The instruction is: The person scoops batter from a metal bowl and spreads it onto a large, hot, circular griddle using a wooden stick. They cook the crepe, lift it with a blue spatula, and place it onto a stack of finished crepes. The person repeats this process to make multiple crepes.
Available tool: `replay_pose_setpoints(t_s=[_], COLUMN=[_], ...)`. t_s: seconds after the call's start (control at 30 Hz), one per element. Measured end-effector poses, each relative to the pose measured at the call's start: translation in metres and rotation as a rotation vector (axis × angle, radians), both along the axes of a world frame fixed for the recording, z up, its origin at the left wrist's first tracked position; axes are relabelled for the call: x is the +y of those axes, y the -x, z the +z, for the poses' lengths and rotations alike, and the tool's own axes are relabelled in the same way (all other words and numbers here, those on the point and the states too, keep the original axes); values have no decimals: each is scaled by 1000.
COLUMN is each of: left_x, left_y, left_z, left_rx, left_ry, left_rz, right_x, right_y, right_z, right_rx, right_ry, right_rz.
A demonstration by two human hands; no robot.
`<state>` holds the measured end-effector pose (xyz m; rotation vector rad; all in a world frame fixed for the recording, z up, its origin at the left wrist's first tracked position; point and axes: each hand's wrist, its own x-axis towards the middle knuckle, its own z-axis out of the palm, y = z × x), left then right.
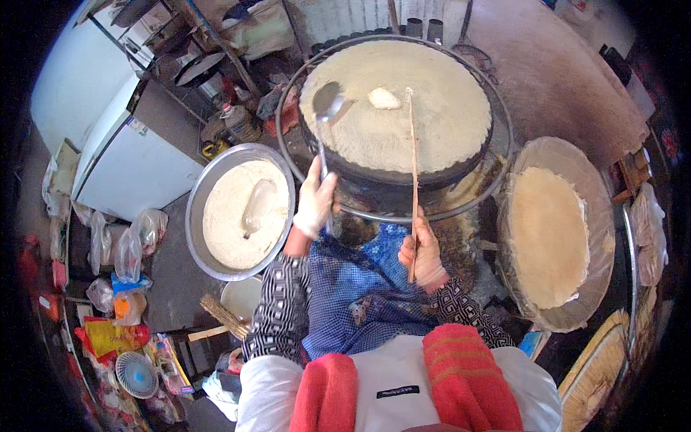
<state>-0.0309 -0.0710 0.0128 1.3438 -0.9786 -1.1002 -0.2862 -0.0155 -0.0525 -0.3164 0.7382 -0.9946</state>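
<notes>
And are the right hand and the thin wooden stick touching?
Touching: the head view shows the right hand gripping the wooden stick near its lower end.

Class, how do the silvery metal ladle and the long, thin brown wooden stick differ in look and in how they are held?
The silvery metal ladle ends in a broad round head; the thin brown wooden stick is slender throughout. The left hand holds the ladle, the right hand the stick. Both reach over the pale round layer.
</notes>
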Motion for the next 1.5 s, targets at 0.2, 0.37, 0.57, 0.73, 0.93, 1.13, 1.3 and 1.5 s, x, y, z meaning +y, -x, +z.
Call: replay_pose_setpoints(t_s=[0.2,0.37,0.57,0.73,0.93,1.13,1.3,1.5], left_x=[-102,-103,-76,-33,64,154,205,185], left_y=[46,97,100,45,-17,-94,-138,-161], left_z=[-41,-53,-8,23,22,-26,-87,-156], left_rx=[-153,64,419,726,796,878,839,155], left_ry=[-54,-152,-174,-74,-36,-106,-249,-380], left_rz=[-55,-154,-190,-86,8,202,330,140], right_x=[9,6,-5,-12,-36,-19,6,-89], right_y=[11,0,-13,37,112,142,186,215], right_z=[-6,-9,21,25,20,35,41,28], right_rx=[2,44,199,511,441,76,723,1203], right_ry=[12,3,84,245,66,-109,150,624], right_rz=[4,69,142,30,95,496,484,51])
